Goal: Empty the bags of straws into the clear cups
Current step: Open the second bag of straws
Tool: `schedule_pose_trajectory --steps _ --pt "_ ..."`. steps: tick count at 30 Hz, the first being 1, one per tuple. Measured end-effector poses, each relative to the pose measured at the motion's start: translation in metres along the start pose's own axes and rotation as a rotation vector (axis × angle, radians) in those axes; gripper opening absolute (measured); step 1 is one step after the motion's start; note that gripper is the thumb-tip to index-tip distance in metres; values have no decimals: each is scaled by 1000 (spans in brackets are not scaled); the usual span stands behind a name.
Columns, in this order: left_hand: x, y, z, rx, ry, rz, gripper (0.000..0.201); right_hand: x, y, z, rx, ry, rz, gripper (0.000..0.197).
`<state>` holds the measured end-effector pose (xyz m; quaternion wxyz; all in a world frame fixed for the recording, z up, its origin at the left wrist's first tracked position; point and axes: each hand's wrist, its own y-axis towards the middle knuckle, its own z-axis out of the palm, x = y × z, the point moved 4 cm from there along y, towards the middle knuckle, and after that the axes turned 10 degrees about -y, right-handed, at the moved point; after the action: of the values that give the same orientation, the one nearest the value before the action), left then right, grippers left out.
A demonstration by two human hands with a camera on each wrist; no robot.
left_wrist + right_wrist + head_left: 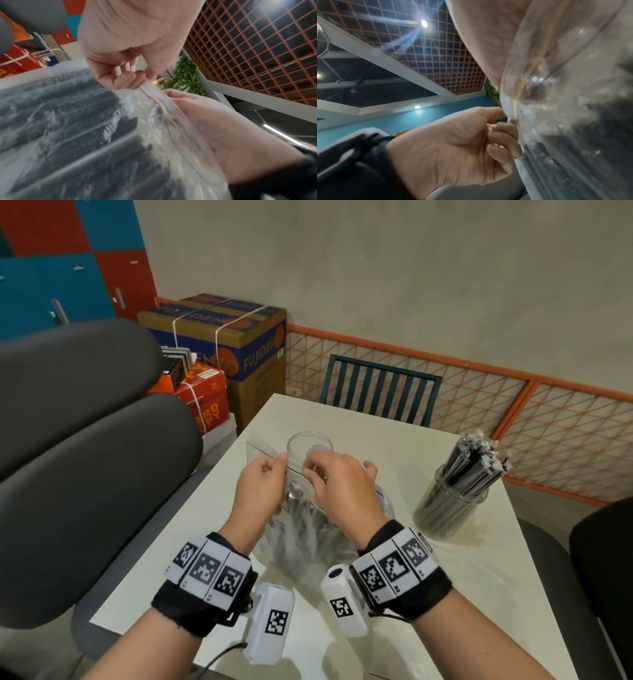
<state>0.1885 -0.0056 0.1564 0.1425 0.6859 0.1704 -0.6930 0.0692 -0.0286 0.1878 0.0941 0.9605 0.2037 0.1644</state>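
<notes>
I hold a clear zip bag [301, 529] packed with black wrapped straws upright over the white table [376, 440]. My left hand [279, 465] pinches the bag's top edge on the left. My right hand [310, 470] pinches the same edge just to the right. In the left wrist view the left hand [137, 81] grips the zip strip of the bag [68, 128]. The right wrist view shows the bag [573, 94] against my right palm. An empty clear cup [310, 440] stands right behind my hands. At the right stands a second clear cup [445, 508] full of straws [479, 460].
A flat clear plastic bag [260, 443] lies left of the empty cup. A grey chair [85, 440] crowds the table's left side, a teal chair [380, 385] stands at the far edge and a black chair [603, 559] at the right. Cardboard boxes [233, 337] sit beyond.
</notes>
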Motion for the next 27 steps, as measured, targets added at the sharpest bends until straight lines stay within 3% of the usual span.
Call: schedule_pose_trajectory --steps 7,11,15,23,25,27 --pt "-2 3 -22 -54 4 28 28 -25 18 -3 -7 91 137 16" --pt "-1 10 -12 11 85 -29 35 -10 17 2 45 89 40 13" --pt "0 15 -10 37 112 6 35 -3 15 5 32 72 -7 12" --pt "15 -18 -40 -30 -28 -166 36 -47 34 6 -17 181 279 16" --pt "19 -25 -50 -5 27 -204 36 -57 36 5 -23 186 316 16" --pt "17 -24 -62 32 205 -197 23 -58 36 5 -16 190 307 16"
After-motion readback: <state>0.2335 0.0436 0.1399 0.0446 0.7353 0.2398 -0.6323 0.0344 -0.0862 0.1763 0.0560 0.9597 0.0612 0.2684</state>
